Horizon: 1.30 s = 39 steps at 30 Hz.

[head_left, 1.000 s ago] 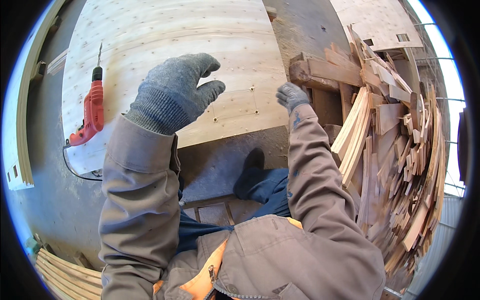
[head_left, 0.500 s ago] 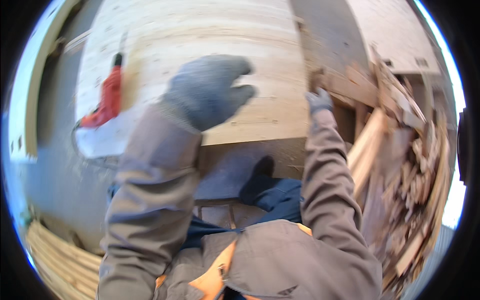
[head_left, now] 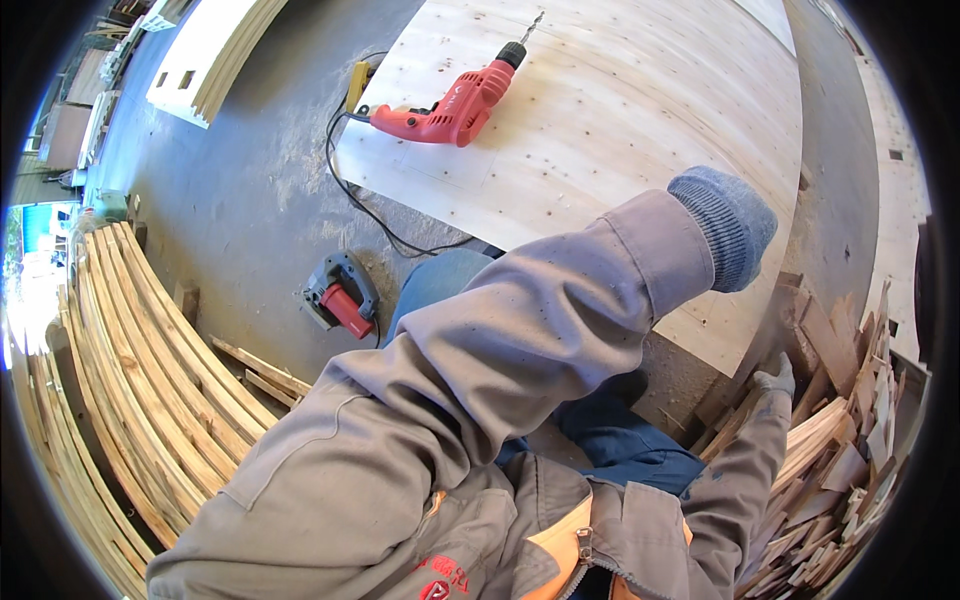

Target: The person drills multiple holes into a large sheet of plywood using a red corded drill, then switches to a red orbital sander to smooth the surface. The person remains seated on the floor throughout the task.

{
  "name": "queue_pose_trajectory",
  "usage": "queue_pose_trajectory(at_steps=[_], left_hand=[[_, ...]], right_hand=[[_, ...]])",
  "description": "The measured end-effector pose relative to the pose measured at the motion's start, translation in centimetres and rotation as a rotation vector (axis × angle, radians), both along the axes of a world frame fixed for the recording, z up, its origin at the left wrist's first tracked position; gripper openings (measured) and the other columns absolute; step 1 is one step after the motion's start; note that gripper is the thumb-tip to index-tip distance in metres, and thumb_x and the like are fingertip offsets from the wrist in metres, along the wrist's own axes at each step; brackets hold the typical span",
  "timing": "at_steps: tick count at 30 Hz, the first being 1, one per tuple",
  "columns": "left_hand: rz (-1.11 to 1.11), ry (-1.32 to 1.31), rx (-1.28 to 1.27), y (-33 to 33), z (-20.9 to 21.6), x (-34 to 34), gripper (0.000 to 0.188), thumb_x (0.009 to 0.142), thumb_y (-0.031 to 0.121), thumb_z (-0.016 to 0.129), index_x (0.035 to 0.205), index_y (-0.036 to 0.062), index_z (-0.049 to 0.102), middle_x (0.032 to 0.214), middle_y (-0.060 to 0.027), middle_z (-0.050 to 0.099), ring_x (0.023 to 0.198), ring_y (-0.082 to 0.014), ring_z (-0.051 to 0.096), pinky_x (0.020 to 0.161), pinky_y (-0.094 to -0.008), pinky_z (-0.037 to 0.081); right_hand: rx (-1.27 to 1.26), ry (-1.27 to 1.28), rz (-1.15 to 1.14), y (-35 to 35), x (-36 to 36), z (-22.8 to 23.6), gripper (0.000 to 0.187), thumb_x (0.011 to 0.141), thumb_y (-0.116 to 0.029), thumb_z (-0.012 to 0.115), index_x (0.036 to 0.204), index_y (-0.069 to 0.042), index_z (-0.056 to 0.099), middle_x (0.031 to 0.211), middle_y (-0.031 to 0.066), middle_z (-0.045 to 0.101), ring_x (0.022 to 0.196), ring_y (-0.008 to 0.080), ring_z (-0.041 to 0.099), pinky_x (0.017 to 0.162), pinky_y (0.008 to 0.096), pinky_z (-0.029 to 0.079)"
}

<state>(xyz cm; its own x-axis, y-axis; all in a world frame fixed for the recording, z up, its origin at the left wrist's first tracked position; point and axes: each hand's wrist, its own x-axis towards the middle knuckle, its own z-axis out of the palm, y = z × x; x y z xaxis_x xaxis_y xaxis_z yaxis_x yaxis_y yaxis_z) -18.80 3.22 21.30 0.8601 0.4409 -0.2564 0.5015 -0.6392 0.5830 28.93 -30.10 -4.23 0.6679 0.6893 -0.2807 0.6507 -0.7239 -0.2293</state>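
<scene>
A red power drill with a long bit lies on its side on a pale plywood sheet. My left hand, in a grey knit glove, is stretched across to the right above the sheet's near right part. Its fingers are hidden behind the glove's cuff and back. Lower down at the right, my right hand, also gloved, is beside a heap of wood scraps. Its thumb stands apart from the fingers, and I see nothing held in it.
A grey and red handheld power saw rests on the concrete floor left of my leg. The drill's black cord trails off the plywood's left corner. Long timber strips are stacked at lower left, and a stack of boards stands farther back.
My view has swung left, bringing the saw and timber stack into sight. My left hand, earlier with thumb and fingers apart, has moved right over the plywood. My right hand stays near the scraps.
</scene>
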Motion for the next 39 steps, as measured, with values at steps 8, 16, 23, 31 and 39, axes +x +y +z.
queue_pose_trajectory(at_steps=[8, 16, 23, 31, 39], left_hand=[[-0.050, 0.000, 0.000, -0.4, 1.1, -0.2, 0.038, 0.095, 0.031, 0.063, 0.123, 0.0059, 0.070, 0.121, -0.0178, 0.071, 0.115, -0.0325, 0.068, 0.098, -0.0456, 0.054], [0.101, -0.268, 0.084, -1.1, -0.6, -1.2, 0.034, 0.089, 0.027, 0.064, 0.117, 0.0117, 0.075, 0.118, -0.0155, 0.073, 0.112, -0.0324, 0.070, 0.095, -0.0439, 0.054], [0.242, -0.545, 0.038, -3.2, 1.6, -5.3, 0.034, 0.094, 0.034, 0.063, 0.120, 0.0138, 0.073, 0.115, -0.0100, 0.074, 0.110, -0.0289, 0.069, 0.098, -0.0412, 0.054], [0.617, -1.214, -0.199, -1.7, 0.8, -16.3, 0.025, 0.094, 0.010, 0.073, 0.117, 0.0008, 0.070, 0.106, -0.0109, 0.075, 0.097, -0.0170, 0.069, 0.086, -0.0306, 0.057], [1.088, -0.549, -0.188, -7.0, -17.5, -40.5, 0.033, 0.094, 0.013, 0.072, 0.122, -0.0023, 0.068, 0.103, -0.0096, 0.073, 0.088, -0.0156, 0.066, 0.079, -0.0287, 0.055]], right_hand=[[0.267, 0.174, -0.239, -2.1, -4.5, 6.3, 0.077, 0.077, 0.004, 0.082, 0.147, -0.004, 0.051, 0.116, 0.0095, 0.065, 0.099, 0.0165, 0.062, 0.087, 0.0303, 0.056], [0.326, 0.073, -0.302, -6.0, -7.1, 11.2, 0.073, 0.080, 0.006, 0.078, 0.147, -0.003, 0.051, 0.081, -0.0022, 0.056, 0.067, 0.0079, 0.050, 0.061, 0.0219, 0.048], [0.521, 0.228, -0.497, -11.1, -9.4, 9.8, 0.069, 0.086, 0.002, 0.076, 0.148, -0.002, 0.047, 0.093, 0.0032, 0.063, 0.076, 0.0111, 0.057, 0.065, 0.0257, 0.051], [0.509, 0.338, -0.574, -7.9, -11.7, 9.5, 0.052, 0.094, -0.004, 0.072, 0.142, -0.006, 0.054, 0.105, 0.0054, 0.068, 0.064, 0.0091, 0.055, 0.055, 0.0244, 0.048], [0.458, 0.445, -0.582, -8.2, -14.3, 10.9, 0.042, 0.098, -0.013, 0.068, 0.138, -0.005, 0.058, 0.106, 0.0054, 0.064, 0.070, 0.0114, 0.057, 0.061, 0.0244, 0.051]])
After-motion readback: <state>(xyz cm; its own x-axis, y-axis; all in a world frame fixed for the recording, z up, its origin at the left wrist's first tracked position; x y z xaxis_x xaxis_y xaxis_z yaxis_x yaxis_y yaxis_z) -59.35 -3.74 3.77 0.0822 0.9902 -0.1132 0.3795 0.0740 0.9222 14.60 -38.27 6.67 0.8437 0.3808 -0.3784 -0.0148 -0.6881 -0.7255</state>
